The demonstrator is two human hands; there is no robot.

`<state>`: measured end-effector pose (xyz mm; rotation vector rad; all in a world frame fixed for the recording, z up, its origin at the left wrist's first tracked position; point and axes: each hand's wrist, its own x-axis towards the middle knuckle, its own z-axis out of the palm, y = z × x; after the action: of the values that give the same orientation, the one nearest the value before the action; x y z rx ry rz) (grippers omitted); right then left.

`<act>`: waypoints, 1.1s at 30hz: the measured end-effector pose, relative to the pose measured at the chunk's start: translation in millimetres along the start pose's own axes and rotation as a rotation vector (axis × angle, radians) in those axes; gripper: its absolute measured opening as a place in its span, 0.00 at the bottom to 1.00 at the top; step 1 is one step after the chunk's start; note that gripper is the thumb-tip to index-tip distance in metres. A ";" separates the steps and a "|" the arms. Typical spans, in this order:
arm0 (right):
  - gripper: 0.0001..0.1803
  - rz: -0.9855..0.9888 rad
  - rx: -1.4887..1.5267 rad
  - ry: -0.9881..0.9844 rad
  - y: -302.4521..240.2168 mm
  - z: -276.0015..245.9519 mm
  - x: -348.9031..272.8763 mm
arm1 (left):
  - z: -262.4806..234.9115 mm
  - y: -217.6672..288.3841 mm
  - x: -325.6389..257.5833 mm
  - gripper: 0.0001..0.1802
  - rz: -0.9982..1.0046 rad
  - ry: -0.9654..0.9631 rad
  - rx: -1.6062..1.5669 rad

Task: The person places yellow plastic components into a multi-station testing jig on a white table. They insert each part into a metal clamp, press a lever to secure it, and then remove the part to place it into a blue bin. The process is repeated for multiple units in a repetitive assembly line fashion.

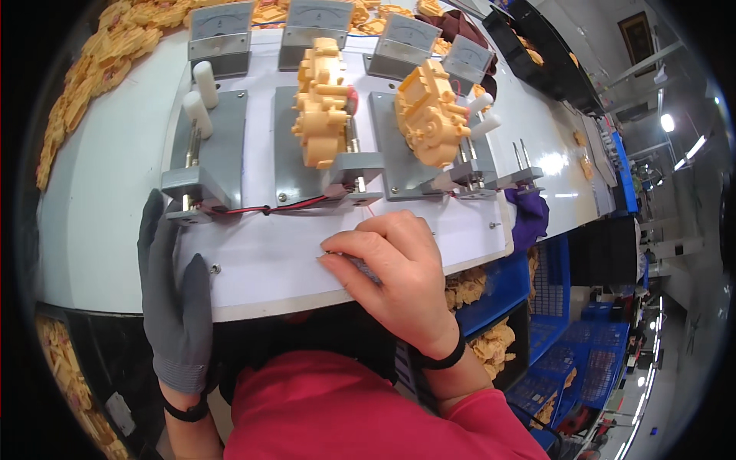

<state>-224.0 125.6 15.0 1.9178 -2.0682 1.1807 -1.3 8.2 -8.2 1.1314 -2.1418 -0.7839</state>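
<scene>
Factory floor, long white tabletop (107,199) with a raised white board (291,253) at its near edge. Right hand (395,272), bare, lies knuckles up on the board, fingers curled and pinched on something small and grey; what it is cannot be told, mostly hidden under the fingers. Left hand (175,295), in a grey glove, lies flat and released on the board's left corner, holding nothing.

Just beyond the hands, 4 grey fixtures in a row. Red and black wires (264,208) run along their near edge, a thin red wire reaching toward the right fingertips. Fixture 1 (211,149) is bare, 2 white handles (201,96) beside it. Fixtures 2 and 3 each carry a yellow gearbox (322,103) (429,111), moulded plastic. Judging by looks: light, stiff, a bit slick, thin pegs likely fragile; best taken by the broad body sides, not the protruding bits.

Behind them, 4 grey meters (221,27). Heaps of yellow parts (92,69) lie along the far left rim. Right of the board, a purple cloth (530,218); below it, blue crates (498,287) with more yellow parts.
</scene>
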 end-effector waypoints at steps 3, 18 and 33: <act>0.10 0.017 -0.008 -0.004 -2.1 0.3 0.0 | 0.1 7.2 2.4 0.27 0.011 0.003 -0.108; 0.10 -0.018 -0.030 -0.008 -2.7 1.4 1.2 | -1.7 9.9 4.5 0.28 0.073 0.008 -0.088; 0.12 -0.084 -0.054 0.017 -1.0 1.3 -0.4 | -1.2 8.8 6.3 0.29 0.131 0.019 -0.077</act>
<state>-222.5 125.3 14.3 1.9427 -1.9690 1.1082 -7.9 6.6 0.3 0.9458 -2.1271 -0.7859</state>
